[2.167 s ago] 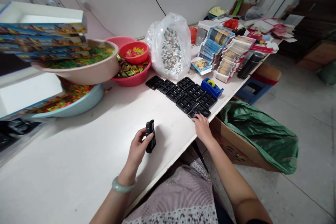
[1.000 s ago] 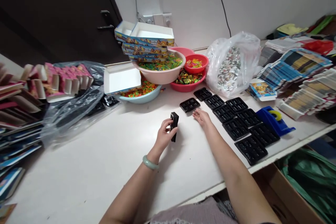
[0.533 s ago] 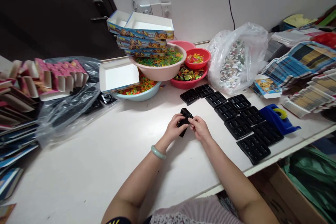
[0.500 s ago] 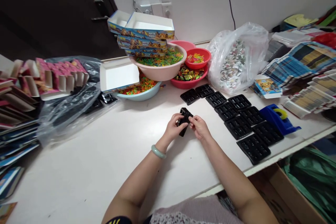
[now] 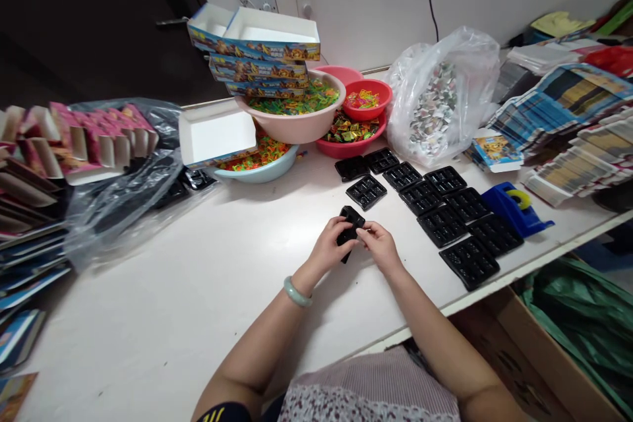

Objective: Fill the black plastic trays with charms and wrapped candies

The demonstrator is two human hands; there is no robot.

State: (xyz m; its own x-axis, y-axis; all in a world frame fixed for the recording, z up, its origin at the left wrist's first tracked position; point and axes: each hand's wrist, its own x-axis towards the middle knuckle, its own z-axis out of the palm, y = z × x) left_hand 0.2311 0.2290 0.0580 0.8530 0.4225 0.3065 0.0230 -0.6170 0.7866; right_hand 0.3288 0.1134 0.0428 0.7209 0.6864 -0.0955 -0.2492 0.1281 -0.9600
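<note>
My left hand (image 5: 328, 244), with a pale green bangle on its wrist, grips black plastic trays (image 5: 352, 215) held tilted above the white table. Whether it is one tray or a small stack I cannot tell. My right hand (image 5: 380, 247) pinches the right edge of the held piece between thumb and fingers. Just beyond my hands lies a single black compartment tray (image 5: 366, 192). More black trays (image 5: 442, 224) are laid out in rows to the right, their small compartments facing up.
A blue tape dispenser (image 5: 514, 208) stands beside the rows. Behind are a pink basin (image 5: 297, 125) of green pieces, a red bowl (image 5: 388, 102), a light blue basin (image 5: 267, 175) and a clear bag (image 5: 440, 112) of small pieces. Printed boxes (image 5: 271, 46) are stacked on the basins.
A black tray now lies on the table just beyond my hands, where bare tabletop was before. Both hands are again at the held black piece. The view has shifted slightly.
</note>
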